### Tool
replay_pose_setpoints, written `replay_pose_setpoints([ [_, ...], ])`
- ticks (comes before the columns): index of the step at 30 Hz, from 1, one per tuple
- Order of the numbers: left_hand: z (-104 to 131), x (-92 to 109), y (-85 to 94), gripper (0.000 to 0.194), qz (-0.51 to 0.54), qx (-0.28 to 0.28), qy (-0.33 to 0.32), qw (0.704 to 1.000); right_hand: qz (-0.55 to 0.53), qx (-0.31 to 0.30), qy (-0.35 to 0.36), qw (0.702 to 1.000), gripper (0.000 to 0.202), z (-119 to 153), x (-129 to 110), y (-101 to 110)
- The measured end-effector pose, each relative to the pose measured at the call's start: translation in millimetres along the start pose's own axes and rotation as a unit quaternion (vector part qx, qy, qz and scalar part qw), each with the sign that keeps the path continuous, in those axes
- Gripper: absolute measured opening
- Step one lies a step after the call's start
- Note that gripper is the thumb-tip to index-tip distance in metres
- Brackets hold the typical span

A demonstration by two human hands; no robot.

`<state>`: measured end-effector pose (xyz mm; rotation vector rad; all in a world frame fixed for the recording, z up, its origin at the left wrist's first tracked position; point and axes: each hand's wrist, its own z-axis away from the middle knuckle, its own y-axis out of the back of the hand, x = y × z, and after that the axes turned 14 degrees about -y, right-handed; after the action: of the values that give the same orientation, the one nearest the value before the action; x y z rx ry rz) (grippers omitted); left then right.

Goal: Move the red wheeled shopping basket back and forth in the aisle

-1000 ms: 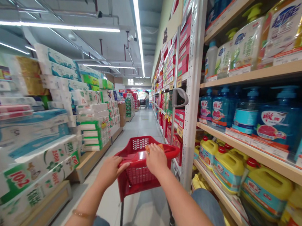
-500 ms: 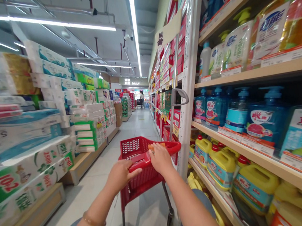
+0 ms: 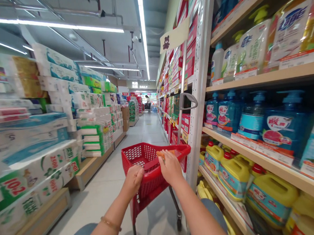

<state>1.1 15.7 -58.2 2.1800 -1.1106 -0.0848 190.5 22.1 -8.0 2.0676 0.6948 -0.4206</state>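
Note:
A red plastic shopping cart with a perforated basket stands in front of me, angled in the aisle. My left hand is closed at the left end of its red handle, fingers curled and thumb on top. On the handle further right, my right hand is wrapped over the bar. An orange piece shows by the right hand's fingers; I cannot tell if it belongs to the handle. Inside the basket, the part that shows holds no goods.
Close on the right, a shelf carries blue pump bottles and yellow jugs. Packs of tissue paper are stacked on the left. A metal pole with a grey loop handle stands by the shelf post. Far down the aisle is a person.
My left hand has moved right along the handle, its fingers now more curled. The cart has turned slightly in view. The right hand stays on the handle.

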Motion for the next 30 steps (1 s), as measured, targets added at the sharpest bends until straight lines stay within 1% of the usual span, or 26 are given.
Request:
replay_pose_setpoints([
  [1, 0, 4, -5.5, 0.046, 0.0, 0.016, 0.007, 1.0, 0.002, 0.002, 0.005, 1.0, 0.04, 4, -2, -1],
  [3, 1, 6, -13.6, 0.043, 0.011, 0.043, 0.015, 0.999, -0.005, -0.006, 0.038, 0.999, 0.039, 14, -6, -2],
  [5, 2, 2, -17.0, 0.042, 0.026, 0.051, 0.014, 0.998, -0.027, -0.028, 0.08, 0.996, 0.037, 23, -8, -1],
  [6, 3, -3, -17.1, 0.042, 0.032, 0.043, 0.01, 0.999, -0.039, -0.037, 0.093, 0.994, 0.037, 25, -6, 2],
  [8, 3, -13, -15.9, 0.041, 0.034, 0.02, 0.002, 0.999, -0.052, -0.041, 0.095, 0.993, 0.038, 26, 2, 7],
  [11, 2, -25, -17.7, 0.041, 0.008, 0.008, 0.005, 1.0, -0.04, -0.019, 0.064, 0.997, 0.041, 21, 14, 8],
  [13, 0, -28, -23.4, 0.042, -0.029, 0.018, 0.018, 0.999, -0.024, -0.002, 0.041, 0.999, 0.043, 21, 12, 2],
  [15, -2, -26, -30.4, 0.042, -0.064, 0.027, 0.025, 0.997, -0.011, 0.006, 0.033, 0.999, 0.042, 27, 3, -7],
  [17, -3, -21, -35.3, 0.042, -0.086, 0.032, 0.02, 0.996, 0.0, 0.009, 0.054, 0.998, 0.041, 34, -8, -14],
  [19, -4, -17, -35.6, 0.042, -0.093, 0.026, 0.016, 0.995, 0.005, 0.008, 0.094, 0.996, 0.04, 39, -13, -15],
  [21, -3, -17, -31.5, 0.044, -0.083, 0.008, 0.015, 0.996, 0.0, 0.008, 0.119, 0.993, 0.038, 40, -10, -9],
  [22, -2, -19, -28.7, 0.044, -0.072, -0.001, 0.015, 0.997, -0.004, 0.009, 0.121, 0.993, 0.037, 38, -6, -5],
  [24, 0, -25, -24.6, 0.044, -0.045, -0.007, 0.018, 0.999, -0.009, 0.015, 0.097, 0.995, 0.036, 33, 4, 3],
  [26, 3, -32, -26.0, 0.043, -0.03, -0.003, 0.024, 0.999, 0.001, 0.032, 0.052, 0.998, 0.036, 28, 11, 6],
  [28, 5, -35, -34.5, 0.042, -0.044, 0.003, 0.027, 0.999, 0.022, 0.049, 0.016, 0.998, 0.036, 25, 11, 2],
  [30, 6, -34, -46.2, 0.042, -0.072, 0.012, 0.024, 0.997, 0.043, 0.055, 0.01, 0.998, 0.035, 26, 5, -6],
])
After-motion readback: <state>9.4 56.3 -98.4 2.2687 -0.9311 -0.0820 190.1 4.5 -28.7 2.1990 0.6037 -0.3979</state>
